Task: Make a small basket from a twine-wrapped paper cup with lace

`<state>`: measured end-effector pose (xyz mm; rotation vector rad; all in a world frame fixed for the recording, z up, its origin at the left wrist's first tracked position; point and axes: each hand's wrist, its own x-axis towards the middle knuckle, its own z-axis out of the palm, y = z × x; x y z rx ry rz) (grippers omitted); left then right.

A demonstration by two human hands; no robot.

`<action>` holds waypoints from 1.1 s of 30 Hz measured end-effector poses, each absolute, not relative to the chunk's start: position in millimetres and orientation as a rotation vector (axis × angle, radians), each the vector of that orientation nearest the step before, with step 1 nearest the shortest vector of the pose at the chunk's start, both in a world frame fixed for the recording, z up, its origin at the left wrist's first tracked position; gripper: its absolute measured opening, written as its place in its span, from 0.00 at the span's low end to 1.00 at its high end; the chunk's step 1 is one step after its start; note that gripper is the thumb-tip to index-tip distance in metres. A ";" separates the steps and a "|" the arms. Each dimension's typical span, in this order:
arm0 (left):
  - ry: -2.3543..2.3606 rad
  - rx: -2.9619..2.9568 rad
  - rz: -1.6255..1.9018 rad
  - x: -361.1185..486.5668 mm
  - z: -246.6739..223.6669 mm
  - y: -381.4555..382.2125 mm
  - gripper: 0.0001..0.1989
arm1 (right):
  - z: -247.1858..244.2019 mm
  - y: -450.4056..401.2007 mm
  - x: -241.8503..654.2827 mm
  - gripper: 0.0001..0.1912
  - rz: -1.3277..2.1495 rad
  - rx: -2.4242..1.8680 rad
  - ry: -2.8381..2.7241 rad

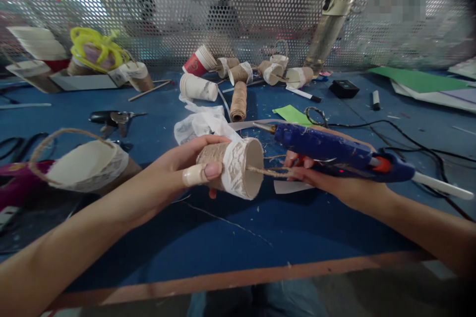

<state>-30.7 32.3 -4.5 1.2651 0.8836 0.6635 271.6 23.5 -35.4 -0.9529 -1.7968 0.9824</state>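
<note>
Wrapped in twine with a white lace band near its rim, a paper cup (238, 171) lies sideways in my left hand (186, 173), its mouth facing right. My left thumb, with a bandage on it, presses on the cup's side. A twine strand (273, 173) runs from inside the cup's mouth to my right hand (316, 173), whose fingertips pinch it. The blue glue gun (320, 143) is above and against my right hand, its nozzle pointing left; the hand's grip on its handle is hidden.
White lace (204, 124) lies behind the cup. Decorated cups (273, 73) and a twine roll (238, 101) stand or lie farther back. Left are a handled cup (92, 166) and keys (118, 120). A black cable (405, 133) curls at right. Perforated metal (178, 15) closes the table's back.
</note>
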 end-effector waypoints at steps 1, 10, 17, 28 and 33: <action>0.886 1.264 0.674 -31.2 -4.4 32.4 0.22 | -35.2 23.9 273.0 0.05 0.993 -0.949 -1.797; 0.902 1.281 0.759 -31.7 -0.2 31.6 0.24 | -18.7 25.3 284.1 0.12 0.709 -0.919 -1.928; 0.946 1.309 0.745 -35.0 -0.8 31.9 0.29 | -25.1 32.6 283.8 0.10 0.753 -0.669 -2.095; 0.992 1.408 0.757 -28.4 0.2 27.2 0.25 | -25.0 26.7 279.5 0.10 0.705 -0.811 -2.301; 0.987 1.455 0.767 -28.8 -1.0 27.0 0.23 | -28.7 25.9 281.8 0.11 0.659 -0.863 -2.342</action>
